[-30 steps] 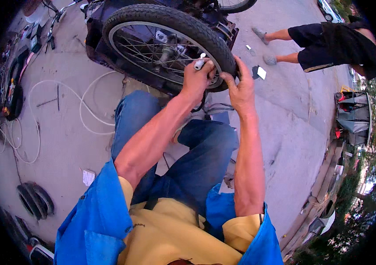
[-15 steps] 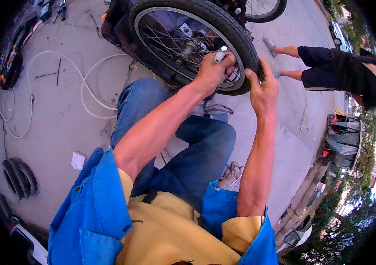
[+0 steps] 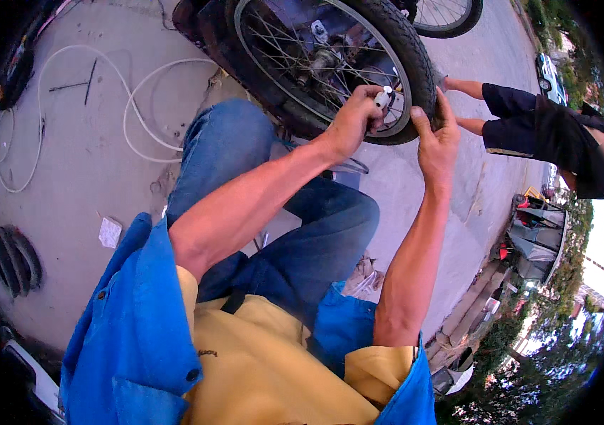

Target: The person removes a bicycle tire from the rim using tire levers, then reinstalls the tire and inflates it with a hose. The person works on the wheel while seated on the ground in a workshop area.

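Your left hand point(image 3: 356, 119) is closed around a small whitish cylindrical fitting point(image 3: 383, 98) near the lower edge of the spoked metal wheel point(image 3: 324, 61) before you; your right hand point(image 3: 437, 145) grips its black rubber tyre point(image 3: 415, 64), thumb nearest you.

Dark tyres point(image 3: 15, 261) left of a pale paper point(image 3: 110, 232); a bystander point(image 3: 554, 134), a white car point(image 3: 552, 79)

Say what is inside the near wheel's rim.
Spokes and a hub show there. Whatever lies behind the left hand and its small pale object is covered.
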{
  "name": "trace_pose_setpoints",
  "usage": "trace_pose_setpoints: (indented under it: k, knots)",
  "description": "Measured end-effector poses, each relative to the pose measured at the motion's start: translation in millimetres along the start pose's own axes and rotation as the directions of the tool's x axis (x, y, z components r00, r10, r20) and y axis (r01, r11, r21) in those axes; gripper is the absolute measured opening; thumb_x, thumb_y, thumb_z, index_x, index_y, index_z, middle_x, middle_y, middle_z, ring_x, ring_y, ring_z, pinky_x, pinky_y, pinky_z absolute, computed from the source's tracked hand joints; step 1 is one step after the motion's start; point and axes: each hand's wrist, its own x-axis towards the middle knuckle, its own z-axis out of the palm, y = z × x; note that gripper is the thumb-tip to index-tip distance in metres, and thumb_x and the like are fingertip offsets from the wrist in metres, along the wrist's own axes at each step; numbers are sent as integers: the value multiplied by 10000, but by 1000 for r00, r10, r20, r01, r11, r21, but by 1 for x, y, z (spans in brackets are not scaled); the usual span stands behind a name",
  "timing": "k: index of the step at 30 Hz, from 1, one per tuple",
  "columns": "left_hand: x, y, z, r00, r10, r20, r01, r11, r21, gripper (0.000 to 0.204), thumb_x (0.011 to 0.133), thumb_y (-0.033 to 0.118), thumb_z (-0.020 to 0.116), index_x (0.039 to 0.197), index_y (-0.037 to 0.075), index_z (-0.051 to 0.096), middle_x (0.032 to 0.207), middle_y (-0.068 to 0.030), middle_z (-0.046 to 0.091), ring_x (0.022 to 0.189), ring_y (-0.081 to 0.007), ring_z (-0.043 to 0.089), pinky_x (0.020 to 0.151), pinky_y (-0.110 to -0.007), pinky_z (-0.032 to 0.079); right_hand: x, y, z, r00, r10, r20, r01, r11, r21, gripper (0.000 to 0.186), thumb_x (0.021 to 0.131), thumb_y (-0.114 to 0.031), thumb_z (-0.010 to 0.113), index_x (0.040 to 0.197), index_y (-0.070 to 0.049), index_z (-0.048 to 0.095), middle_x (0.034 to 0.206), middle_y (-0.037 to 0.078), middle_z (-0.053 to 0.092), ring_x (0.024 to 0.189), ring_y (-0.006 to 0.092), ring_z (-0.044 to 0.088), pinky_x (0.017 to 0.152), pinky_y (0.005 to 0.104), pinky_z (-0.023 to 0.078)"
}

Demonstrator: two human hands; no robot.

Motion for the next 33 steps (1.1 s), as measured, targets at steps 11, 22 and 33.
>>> trace_pose_setpoints:
  k: [11,22,33]
  knots:
    - [-2,3,-17,965,-253,71,263,933,-245,236,1017,143,640,1218,22,658,1091,-31,676,978,-154,593,854,-331,450,-1,11,-12,999,-34,13,36,971,-237,536,873,-124,831,1339,25,611,1182,113,656,1086,200,638,962,317,501]
    - [20,-2,-7,963,-213,-165,179,963,-202,174,1004,48,647,1163,-19,669,1058,-96,701,940,-211,661,847,-373,551,0,1,-20,1000,-23,16,28,898,-440,384,829,-123,837,1172,-20,699,975,133,728,857,260,697,812,374,539]
    - [24,-2,9,951,-204,-233,179,976,-122,128,980,5,676,1097,-46,674,997,-117,717,874,-207,702,714,-343,572,2,5,-23,1000,-4,-11,-2,870,-493,303,821,-192,845,1052,-36,725,835,144,724,741,269,688,713,378,520]
